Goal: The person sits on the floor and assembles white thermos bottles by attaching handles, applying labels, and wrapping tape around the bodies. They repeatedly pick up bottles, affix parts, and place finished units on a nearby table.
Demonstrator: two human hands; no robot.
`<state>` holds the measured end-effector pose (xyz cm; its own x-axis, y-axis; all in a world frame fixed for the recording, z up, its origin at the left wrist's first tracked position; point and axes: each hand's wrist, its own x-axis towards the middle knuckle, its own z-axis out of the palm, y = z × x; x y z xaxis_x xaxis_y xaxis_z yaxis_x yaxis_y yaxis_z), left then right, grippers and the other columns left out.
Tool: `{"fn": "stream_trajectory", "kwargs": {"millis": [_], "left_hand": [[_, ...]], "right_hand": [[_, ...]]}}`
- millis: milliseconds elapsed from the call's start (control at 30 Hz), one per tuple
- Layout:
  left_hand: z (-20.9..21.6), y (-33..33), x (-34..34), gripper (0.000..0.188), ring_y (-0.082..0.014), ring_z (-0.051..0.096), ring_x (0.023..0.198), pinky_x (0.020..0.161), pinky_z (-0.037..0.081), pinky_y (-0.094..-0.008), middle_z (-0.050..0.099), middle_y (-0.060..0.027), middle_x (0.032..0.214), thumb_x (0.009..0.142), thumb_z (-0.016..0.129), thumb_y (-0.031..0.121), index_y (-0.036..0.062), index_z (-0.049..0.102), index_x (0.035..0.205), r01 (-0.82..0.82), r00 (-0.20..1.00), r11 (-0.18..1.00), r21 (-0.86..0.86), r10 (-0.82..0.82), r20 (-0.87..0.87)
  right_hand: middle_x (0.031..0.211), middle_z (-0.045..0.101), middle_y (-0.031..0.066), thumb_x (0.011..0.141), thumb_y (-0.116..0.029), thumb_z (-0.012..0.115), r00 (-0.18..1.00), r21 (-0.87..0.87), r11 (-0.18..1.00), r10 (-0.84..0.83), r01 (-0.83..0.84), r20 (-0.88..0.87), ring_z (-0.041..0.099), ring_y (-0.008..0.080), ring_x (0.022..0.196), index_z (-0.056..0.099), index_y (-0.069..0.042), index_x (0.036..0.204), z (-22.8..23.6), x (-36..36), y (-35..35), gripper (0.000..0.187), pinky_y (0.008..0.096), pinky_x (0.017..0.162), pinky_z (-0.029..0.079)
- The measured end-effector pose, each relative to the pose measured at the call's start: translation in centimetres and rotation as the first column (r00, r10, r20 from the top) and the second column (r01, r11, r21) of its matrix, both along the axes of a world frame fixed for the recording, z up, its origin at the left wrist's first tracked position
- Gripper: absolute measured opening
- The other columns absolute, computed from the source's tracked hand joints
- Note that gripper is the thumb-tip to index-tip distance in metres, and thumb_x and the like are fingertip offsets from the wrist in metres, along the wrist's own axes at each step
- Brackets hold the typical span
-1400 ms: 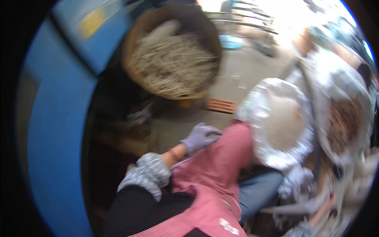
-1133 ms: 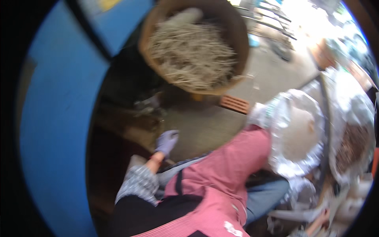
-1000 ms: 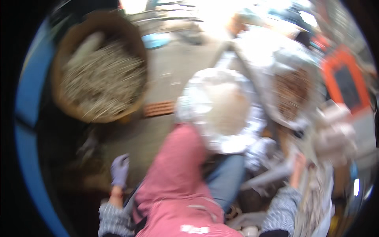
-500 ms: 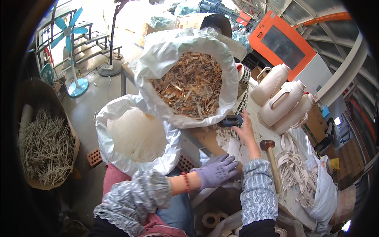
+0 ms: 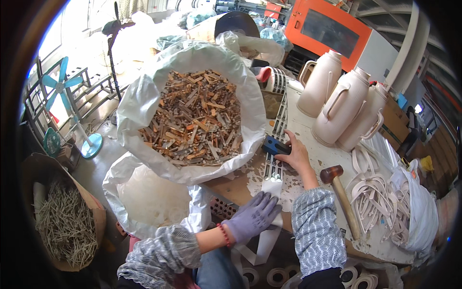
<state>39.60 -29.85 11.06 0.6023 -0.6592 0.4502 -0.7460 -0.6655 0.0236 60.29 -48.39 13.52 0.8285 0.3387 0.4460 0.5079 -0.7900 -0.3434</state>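
Note:
My right hand (image 5: 297, 156) is bare, its thumb and fingers closed round a small blue and black block (image 5: 277, 145). That block lies across a long strip of dark, slotted metal pieces (image 5: 280, 118) on the worn tabletop. Nearer me a white strip (image 5: 272, 187) continues in line with the metal pieces and hangs past the table edge. My left hand (image 5: 252, 216), in a grey-purple glove, lies over this white strip with its fingers extended; its thumb is hidden. Left of the block stands a big white sack (image 5: 132, 113) full of brown and grey scrap pieces (image 5: 197, 118).
Right of my right hand lie a mallet (image 5: 344, 200) and a heap of pale plastic handles (image 5: 370, 197). Several cream jugs (image 5: 321, 84) stand behind. A second white sack (image 5: 113, 185), a box of thin sticks (image 5: 91, 202) and a turquoise fan (image 5: 60, 86) are at left.
The view has shifted, bringing the big sack and metal strip closer. My right hand stays at the block, its fingers now more plainly round it. My left hand has drawn nearer me along the white strip.

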Motion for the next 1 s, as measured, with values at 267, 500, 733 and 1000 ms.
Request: {"fn": "stream_trajectory", "kwargs": {"millis": [267, 500, 733, 1000], "left_hand": [[0.4, 2.4, -2.5, 0.046, -0.0312, 0.053, 0.118, 0.104, 0.040, -0.0460, 0.054, -0.0125, 0.125, 0.080, 0.058, 0.025, 0.0071, 0.056, 0.122, 0.016, 0.999, 0.998, -0.060, -0.018, -0.037], [0.2, 1.9, -1.8, 0.051, -0.0307, 0.050, 0.122, 0.105, 0.040, -0.0455, 0.052, -0.0129, 0.129, 0.086, 0.059, 0.039, 0.0059, 0.054, 0.125, 0.064, 0.996, 0.993, -0.098, -0.070, -0.054], [-0.2, 1.3, -0.8, 0.054, -0.0318, 0.047, 0.125, 0.107, 0.036, -0.0468, 0.049, -0.0130, 0.132, 0.085, 0.059, 0.034, 0.0067, 0.050, 0.130, 0.039, 0.997, 0.997, -0.066, -0.044, -0.069], [0.0, 1.0, -3.5, 0.042, -0.0314, 0.053, 0.117, 0.100, 0.043, -0.0449, 0.054, -0.0118, 0.123, 0.084, 0.058, 0.025, 0.0087, 0.056, 0.122, -0.012, 1.000, 0.997, -0.070, 0.010, -0.029]], "right_hand": [[0.095, 0.064, 0.0132, 0.088, -0.018, 0.066, 0.876, 0.662, 0.656, 0.002, 0.363, -0.482, 0.062, 0.0186, 0.074, 0.015, -0.010, 0.150, 0.0, 5.8, 1.3, 0.080, 0.0310, 0.072, 0.052], [0.113, 0.059, 0.0184, 0.083, 0.007, 0.060, 0.951, 0.978, 0.019, 0.229, 0.209, -0.208, 0.063, 0.0259, 0.093, 0.016, -0.008, 0.149, 1.2, 14.2, 4.2, 0.081, 0.0339, 0.079, 0.054], [0.116, 0.063, 0.0166, 0.081, 0.012, 0.054, 0.908, 0.920, 0.371, 0.417, -0.128, -0.042, 0.062, 0.0141, 0.085, 0.020, -0.012, 0.150, 5.2, 12.3, 5.4, 0.080, 0.0261, 0.074, 0.050], [0.112, 0.061, 0.0133, 0.079, 0.004, 0.064, 0.999, 0.574, 0.818, 0.025, -0.007, -0.022, 0.055, 0.0141, 0.081, 0.023, -0.012, 0.149, 2.2, 3.8, 2.4, 0.083, 0.0278, 0.074, 0.047]]}}
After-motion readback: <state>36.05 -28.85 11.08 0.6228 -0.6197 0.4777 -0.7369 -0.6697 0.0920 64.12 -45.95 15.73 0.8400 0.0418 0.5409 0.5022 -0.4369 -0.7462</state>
